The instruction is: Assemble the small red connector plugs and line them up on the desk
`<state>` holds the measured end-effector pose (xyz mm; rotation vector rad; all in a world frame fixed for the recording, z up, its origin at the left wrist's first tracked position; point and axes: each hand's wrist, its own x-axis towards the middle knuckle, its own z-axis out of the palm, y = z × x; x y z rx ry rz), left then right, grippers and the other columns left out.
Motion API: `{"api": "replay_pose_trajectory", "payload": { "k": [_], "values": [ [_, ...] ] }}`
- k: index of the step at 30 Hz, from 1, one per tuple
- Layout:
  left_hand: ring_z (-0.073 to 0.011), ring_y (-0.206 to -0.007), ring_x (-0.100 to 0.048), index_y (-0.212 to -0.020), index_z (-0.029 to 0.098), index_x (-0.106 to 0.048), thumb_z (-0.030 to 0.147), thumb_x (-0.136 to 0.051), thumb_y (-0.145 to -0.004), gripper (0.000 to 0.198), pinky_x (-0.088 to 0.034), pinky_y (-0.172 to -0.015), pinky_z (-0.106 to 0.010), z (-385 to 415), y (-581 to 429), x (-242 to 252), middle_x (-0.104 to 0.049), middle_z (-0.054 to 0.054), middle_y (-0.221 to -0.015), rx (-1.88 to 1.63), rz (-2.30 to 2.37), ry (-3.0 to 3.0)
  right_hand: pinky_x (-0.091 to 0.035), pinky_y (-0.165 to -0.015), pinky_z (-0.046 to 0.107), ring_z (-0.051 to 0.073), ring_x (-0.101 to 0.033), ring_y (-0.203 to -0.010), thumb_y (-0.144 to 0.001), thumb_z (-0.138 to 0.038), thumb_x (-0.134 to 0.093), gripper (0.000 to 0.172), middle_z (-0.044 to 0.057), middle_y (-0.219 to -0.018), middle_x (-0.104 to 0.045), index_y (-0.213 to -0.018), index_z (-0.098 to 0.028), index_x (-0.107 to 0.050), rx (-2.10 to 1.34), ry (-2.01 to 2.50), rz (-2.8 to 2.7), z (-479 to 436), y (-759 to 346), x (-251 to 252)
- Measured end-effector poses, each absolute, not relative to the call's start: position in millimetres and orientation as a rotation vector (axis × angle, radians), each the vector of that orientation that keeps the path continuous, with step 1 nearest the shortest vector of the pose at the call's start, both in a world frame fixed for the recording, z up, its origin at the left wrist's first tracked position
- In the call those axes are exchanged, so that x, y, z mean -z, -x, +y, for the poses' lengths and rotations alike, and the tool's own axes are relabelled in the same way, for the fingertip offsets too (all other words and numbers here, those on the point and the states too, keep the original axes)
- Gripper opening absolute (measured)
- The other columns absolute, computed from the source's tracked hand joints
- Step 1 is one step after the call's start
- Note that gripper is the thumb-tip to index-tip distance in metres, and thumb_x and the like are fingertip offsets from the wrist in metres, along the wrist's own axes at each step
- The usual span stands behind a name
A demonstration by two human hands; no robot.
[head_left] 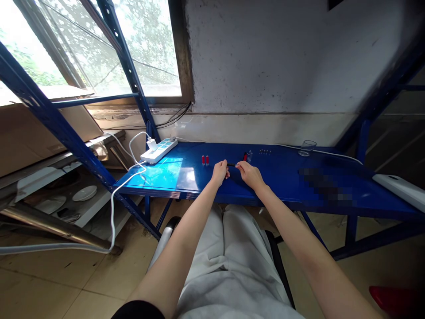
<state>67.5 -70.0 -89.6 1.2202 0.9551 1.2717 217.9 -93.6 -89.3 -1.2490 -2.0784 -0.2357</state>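
My left hand (220, 171) and my right hand (249, 173) meet over the middle of a blue metal shelf (186, 177). Both are closed in a pinch on the ends of one thin dark rod-like piece (231, 165) held between them. Two small red caps (205, 160) stand on the shelf just left of my left hand. Another small red and clear piece (247, 156) sits just behind my right hand. A row of tiny dark parts (264, 151) lies farther back.
A white power strip (158, 150) with a charger and white cable lies at the shelf's left rear. A glass cup (307, 147) stands at the back right, a white object (400, 187) at the far right. Blue rack posts (59, 128) rise left; window behind.
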Motion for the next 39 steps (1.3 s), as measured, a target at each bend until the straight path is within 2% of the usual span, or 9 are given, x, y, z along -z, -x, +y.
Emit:
{"api": "replay_pose_trajectory", "payload": {
  "k": [6,13,17,23,29,35,39],
  "values": [
    [-0.0052,-0.034,-0.043,-0.065,0.017,-0.039,0.043,-0.046,-0.085,0.034,-0.029,-0.034,-0.017,-72.1,-65.0,86.7,-0.041,0.006,-0.049,-1.251,0.918,-1.182,-0.04,-0.055,0.024,0.018,-0.06,-0.073,-0.094,-0.04,-0.024,0.041,0.01,-0.097,-0.064,-0.101,-0.018,-0.057,0.229,1.223,-2.051,-96.2,-219.1,87.1],
    [-0.0052,-0.036,-0.044,-0.065,0.016,-0.04,0.045,-0.046,-0.085,0.035,-0.032,-0.036,-0.017,-73.5,-63.3,84.4,-0.043,0.005,-0.052,-1.272,0.919,-1.16,-0.042,-0.056,0.026,0.019,-0.062,-0.075,-0.092,-0.039,-0.032,0.034,0.008,-0.102,-0.064,-0.111,-0.02,-0.052,0.133,1.308,-2.015,-97.9,-219.9,86.4],
    [-0.005,-0.038,-0.045,-0.066,0.016,-0.043,0.045,-0.044,-0.086,0.036,-0.033,-0.037,-0.017,-72.1,-63.8,87.5,-0.043,0.004,-0.052,-1.267,0.964,-1.236,-0.041,-0.055,0.025,0.019,-0.062,-0.074,-0.091,-0.038,-0.033,0.032,0.007,-0.101,-0.065,-0.107,-0.021,-0.054,0.111,1.341,-2.056,-97.9,-220.0,85.9],
    [-0.0035,-0.038,-0.047,-0.078,0.017,-0.042,0.039,-0.038,-0.09,0.026,-0.033,-0.037,-0.015,-70.9,-66.5,90.6,-0.049,0.004,-0.062,-1.294,1.023,-1.324,-0.041,-0.055,0.025,0.019,-0.061,-0.075,-0.091,-0.034,-0.035,0.028,0.008,-0.097,-0.066,-0.102,-0.02,-0.057,0.124,1.383,-2.058,-96.9,-219.8,85.3],
    [-0.0038,-0.037,-0.046,-0.091,0.019,-0.041,0.032,-0.032,-0.093,0.016,-0.033,-0.037,-0.015,-67.2,-65.3,92.4,-0.05,0.005,-0.064,-1.337,1.074,-1.24,-0.043,-0.058,0.027,0.021,-0.061,-0.078,-0.091,-0.033,-0.033,0.03,0.009,-0.095,-0.066,-0.102,-0.019,-0.057,0.125,1.408,-1.975,-95.2,-221.9,85.5],
    [-0.0031,-0.04,-0.048,-0.09,0.016,-0.05,0.033,-0.048,-0.086,0.018,-0.033,-0.037,-0.015,-70.9,-64.8,91.1,-0.057,0.001,-0.069,-1.235,0.98,-1.433,-0.045,-0.067,0.03,0.022,-0.06,-0.087,-0.092,-0.035,-0.032,0.032,0.011,-0.098,-0.065,-0.105,-0.018,-0.056,0.146,1.331,-1.914,-97.4,-222.2,82.3],
    [-0.0044,-0.043,-0.052,-0.087,0.013,-0.053,0.035,-0.055,-0.081,0.023,-0.033,-0.038,-0.016,-73.9,-63.7,88.0,-0.058,0.0,-0.068,-1.137,0.831,-1.491,-0.044,-0.07,0.029,0.021,-0.059,-0.085,-0.091,-0.03,-0.035,0.026,0.009,-0.094,-0.065,-0.101,-0.019,-0.057,0.069,1.249,-2.073,-93.5,-220.7,86.2]
  ]
}}
